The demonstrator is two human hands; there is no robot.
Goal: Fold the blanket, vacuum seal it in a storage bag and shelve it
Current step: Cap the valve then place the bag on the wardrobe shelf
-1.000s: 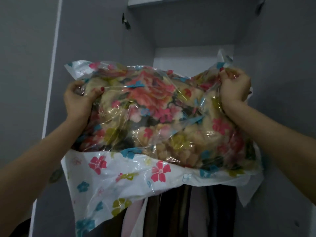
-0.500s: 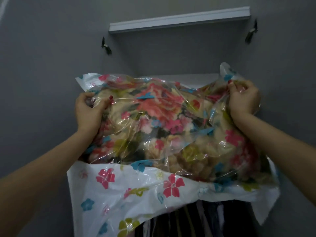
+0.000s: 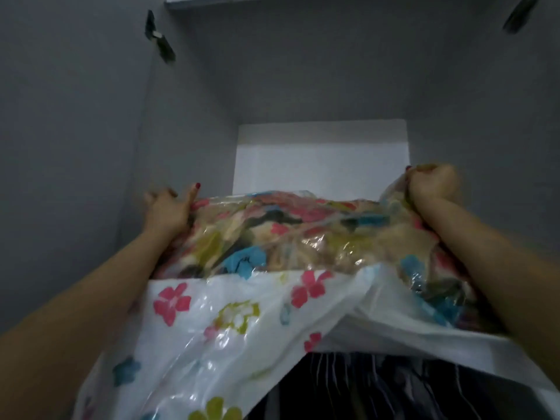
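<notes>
The clear storage bag [image 3: 230, 322] with printed flowers holds the folded floral blanket [image 3: 303, 237], pressed flat inside. The bundle lies partly in the upper wardrobe compartment, on the shelf [image 3: 515, 350], its far edge toward the white back panel. My left hand [image 3: 168, 209] grips the bundle's far left corner, thumb on top. At the far right corner my right hand [image 3: 433, 186] holds a bunched fistful of the plastic. The bag's empty white end hangs down over the shelf's front edge.
Grey wardrobe walls [image 3: 75, 131] close in on both sides. A white back panel [image 3: 321, 156] shows behind the bundle. Door hinges [image 3: 159, 40] sit at upper left and upper right. Dark hanging clothes [image 3: 363, 386] fill the space below the shelf.
Both hands have pushed the bagged blanket up and away into the upper compartment. It now lies flatter on the shelf, and the view has tilted upward.
</notes>
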